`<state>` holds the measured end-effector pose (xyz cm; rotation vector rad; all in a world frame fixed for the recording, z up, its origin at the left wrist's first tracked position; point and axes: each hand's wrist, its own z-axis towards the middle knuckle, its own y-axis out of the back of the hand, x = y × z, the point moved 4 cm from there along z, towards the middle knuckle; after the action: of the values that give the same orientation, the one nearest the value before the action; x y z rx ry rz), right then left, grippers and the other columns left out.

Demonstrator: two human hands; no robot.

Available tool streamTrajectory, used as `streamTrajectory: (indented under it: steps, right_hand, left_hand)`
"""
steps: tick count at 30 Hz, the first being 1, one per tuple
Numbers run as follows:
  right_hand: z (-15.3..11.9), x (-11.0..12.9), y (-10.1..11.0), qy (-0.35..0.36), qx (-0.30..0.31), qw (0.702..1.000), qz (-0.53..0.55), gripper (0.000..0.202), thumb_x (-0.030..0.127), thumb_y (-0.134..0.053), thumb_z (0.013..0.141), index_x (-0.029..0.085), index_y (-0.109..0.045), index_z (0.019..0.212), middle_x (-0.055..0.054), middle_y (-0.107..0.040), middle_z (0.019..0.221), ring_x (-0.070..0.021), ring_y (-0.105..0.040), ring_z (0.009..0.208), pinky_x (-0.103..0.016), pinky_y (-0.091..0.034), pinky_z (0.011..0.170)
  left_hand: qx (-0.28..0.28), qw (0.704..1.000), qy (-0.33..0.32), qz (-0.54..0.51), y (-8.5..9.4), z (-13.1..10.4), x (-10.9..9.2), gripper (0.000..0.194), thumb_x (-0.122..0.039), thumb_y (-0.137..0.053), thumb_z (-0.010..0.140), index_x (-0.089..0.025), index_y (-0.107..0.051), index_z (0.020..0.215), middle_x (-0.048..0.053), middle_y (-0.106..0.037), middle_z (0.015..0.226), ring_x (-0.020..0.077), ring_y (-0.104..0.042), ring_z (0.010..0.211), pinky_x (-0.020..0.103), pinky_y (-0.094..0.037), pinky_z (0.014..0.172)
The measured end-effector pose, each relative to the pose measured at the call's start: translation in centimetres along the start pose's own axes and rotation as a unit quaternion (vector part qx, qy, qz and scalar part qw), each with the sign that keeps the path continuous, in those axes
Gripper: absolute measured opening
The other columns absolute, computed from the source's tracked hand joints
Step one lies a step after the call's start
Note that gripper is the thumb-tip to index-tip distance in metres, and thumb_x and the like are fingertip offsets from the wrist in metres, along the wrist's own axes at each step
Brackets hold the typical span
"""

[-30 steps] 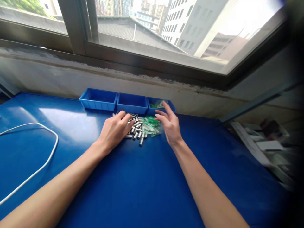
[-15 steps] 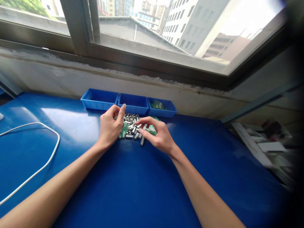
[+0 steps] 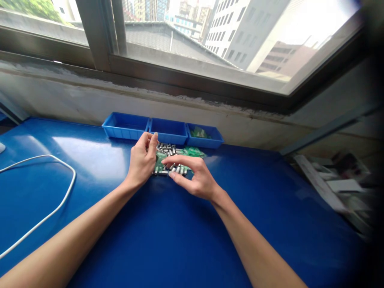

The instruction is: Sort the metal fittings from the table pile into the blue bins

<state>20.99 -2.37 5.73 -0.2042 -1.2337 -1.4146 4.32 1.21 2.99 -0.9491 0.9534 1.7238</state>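
A pile of small silver-and-black metal pieces [image 3: 163,173] lies on the blue table in front of the trays, with green pieces [image 3: 160,162] among them. My left hand [image 3: 142,158] is at the pile's left edge, thumb up and fingers curled closed; what they hold, if anything, is hidden. Over the pile's right front reaches my right hand [image 3: 198,178], its thumb and fingers apart above the metal pieces, with nothing visible between them. Behind it lies a green, shiny, crumpled piece [image 3: 195,152], partly covered by the hand.
Three blue trays stand along the wall: a left tray [image 3: 126,132], a middle tray [image 3: 169,137] and a right tray [image 3: 205,141] with green pieces inside. A white cable [image 3: 64,200] loops across the table's left. Blurred items [image 3: 343,185] sit beyond the right edge, under the window.
My right hand has moved left and slightly down across the pile, its fingers still apart. My left hand has shifted slightly right. More of the green piece behind the right hand shows.
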Motion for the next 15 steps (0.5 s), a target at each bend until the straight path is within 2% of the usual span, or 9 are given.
streamTrajectory:
  steps: [2,4,7,11,15]
  right_hand:
    - [0.0,0.0,-0.3,0.002,-0.004,1.000,-0.014,0.026,0.021,-0.065,0.086,0.025,-0.075,0.111,-0.004,-0.077,0.114,-0.0221,-0.073,0.104,-0.035,-0.055,0.094]
    - [0.1,-0.1,-0.3,-0.011,-0.023,0.999,-0.020,0.022,0.022,-0.065,0.088,0.026,-0.077,0.105,-0.003,-0.078,0.110,-0.0223,-0.074,0.100,-0.035,-0.055,0.092]
    - [0.0,-0.7,0.4,-0.057,-0.085,0.995,0.001,0.016,0.027,-0.065,0.090,0.025,-0.080,0.096,-0.002,-0.080,0.100,-0.0219,-0.074,0.091,-0.034,-0.055,0.086]
    - [-0.3,-2.4,1.9,-0.121,-0.174,0.973,0.096,0.021,0.035,-0.063,0.092,0.023,-0.080,0.086,-0.003,-0.079,0.089,-0.0207,-0.071,0.084,-0.032,-0.054,0.078]
    - [-0.6,-4.4,2.9,-0.133,-0.236,0.944,0.188,0.022,0.034,-0.065,0.089,0.022,-0.079,0.079,-0.003,-0.076,0.083,-0.0194,-0.068,0.082,-0.032,-0.053,0.079]
  left_hand:
    - [0.012,1.000,0.008,-0.017,-0.1,0.1,0.2,0.040,-0.058,-0.049,0.099,-0.022,-0.053,0.082,-0.003,-0.053,0.066,0.0123,-0.048,0.058,0.025,-0.037,0.057]
    - [0.028,0.999,0.008,-0.032,-0.3,0.1,0.2,0.041,-0.059,-0.047,0.099,-0.022,-0.054,0.084,-0.003,-0.053,0.066,0.0126,-0.049,0.059,0.025,-0.038,0.058]
    - [0.043,0.998,0.003,-0.036,-0.6,0.1,0.2,0.044,-0.061,-0.042,0.101,-0.023,-0.059,0.087,-0.002,-0.053,0.069,0.0132,-0.049,0.060,0.025,-0.039,0.058]
    - [0.061,0.997,0.014,-0.052,-0.7,-0.1,0.5,0.042,-0.057,-0.040,0.102,-0.023,-0.063,0.095,-0.002,-0.053,0.067,0.0136,-0.051,0.060,0.025,-0.041,0.056]
    - [0.079,0.997,0.007,-0.022,-0.8,-0.5,0.4,0.035,-0.049,-0.044,0.103,-0.021,-0.064,0.100,-0.001,-0.059,0.070,0.0144,-0.058,0.065,0.025,-0.045,0.063]
